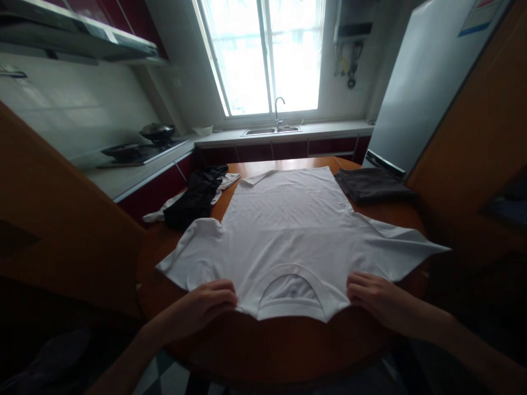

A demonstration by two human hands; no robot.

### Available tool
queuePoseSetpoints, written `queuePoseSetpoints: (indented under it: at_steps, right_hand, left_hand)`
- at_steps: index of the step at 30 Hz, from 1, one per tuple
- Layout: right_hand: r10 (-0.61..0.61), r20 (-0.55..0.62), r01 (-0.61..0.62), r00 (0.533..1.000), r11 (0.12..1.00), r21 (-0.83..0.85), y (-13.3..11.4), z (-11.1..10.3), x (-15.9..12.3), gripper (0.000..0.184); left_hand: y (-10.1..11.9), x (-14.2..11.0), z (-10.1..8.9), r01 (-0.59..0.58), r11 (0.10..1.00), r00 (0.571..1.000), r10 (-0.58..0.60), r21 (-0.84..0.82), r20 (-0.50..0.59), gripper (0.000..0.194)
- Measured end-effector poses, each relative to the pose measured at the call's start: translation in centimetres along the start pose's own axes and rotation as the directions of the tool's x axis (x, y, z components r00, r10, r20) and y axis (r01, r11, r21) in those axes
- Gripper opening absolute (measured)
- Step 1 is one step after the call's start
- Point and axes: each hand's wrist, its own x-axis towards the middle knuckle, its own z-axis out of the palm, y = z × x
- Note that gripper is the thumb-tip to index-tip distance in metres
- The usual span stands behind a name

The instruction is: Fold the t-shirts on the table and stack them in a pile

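A white T-shirt [288,219] lies spread over a round wooden table [280,351], its collar toward me and its hem at the far side. My left hand [216,299] pinches the shoulder edge left of the collar. On the other side of the neckline, my right hand [366,293] grips the matching shoulder edge. Both sleeves stretch outward, and the right one reaches past the table's edge. Slight creases run across the shirt's body, and its far left corner is folded over. The fingertips of both hands are partly hidden by the fabric and knuckles.
Black and white clothes [197,192] lie heaped at the table's far left. A folded dark grey garment [374,185] rests at the far right. Beyond stand a counter with a sink [272,131], a stove with pans [156,131] and a fridge [428,77].
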Motion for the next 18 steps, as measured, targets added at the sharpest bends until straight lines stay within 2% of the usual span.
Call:
queuePoseSetpoints:
  at_steps: [3,5,7,9,11,12,13,15,18]
  right_hand:
    - [0.065,0.124,-0.082,0.990,0.987,0.141,-1.4,-1.5,-0.5,0.024]
    - [0.077,0.182,-0.114,0.980,0.973,0.201,-1.3,-2.2,-0.7,0.022]
    - [0.101,0.112,-0.122,0.989,0.972,0.201,0.4,-2.7,-0.6,0.019]
    - [0.171,-0.117,-0.161,0.978,0.983,0.091,3.7,-3.1,-0.7,0.019]
    - [0.241,-0.395,-0.299,0.887,0.950,-0.093,8.0,-3.8,-1.1,0.025]
    - [0.273,-0.481,-0.389,0.833,0.908,-0.158,10.2,-4.2,-1.5,0.030]
    - [0.308,-0.530,-0.466,0.790,0.864,-0.193,12.3,-4.5,-2.0,0.034]
    - [0.390,-0.561,-0.570,0.730,0.801,-0.185,15.9,-5.3,-3.2,0.040]
    - [0.484,-0.514,-0.634,0.708,0.757,-0.160,19.6,-6.0,-4.7,0.034]
  left_hand:
    - [1.4,-0.2,-0.4,0.083,0.993,0.988,-0.071,-0.084,0.137,0.024]
    - [2.0,-0.1,-0.6,0.115,0.988,0.972,-0.090,-0.105,0.219,0.020]
    - [1.8,0.0,-1.0,0.119,0.988,0.972,-0.095,-0.103,0.215,0.020]
    - [0.4,0.2,-1.7,0.109,0.992,0.990,-0.103,-0.062,0.097,0.024]
    - [-2.2,0.3,-2.9,0.110,0.994,0.988,-0.106,0.029,-0.109,0.027]
    - [-3.9,0.4,-3.6,0.124,0.988,0.967,-0.101,0.087,-0.233,0.028]
    - [-5.7,0.5,-4.4,0.148,0.979,0.930,-0.090,0.141,-0.357,0.030]
    - [-9.4,0.5,-5.8,0.208,0.953,0.847,-0.061,0.222,-0.529,0.035]
    - [-14.3,0.1,-7.1,0.310,0.903,0.812,-0.090,0.296,-0.577,0.049]
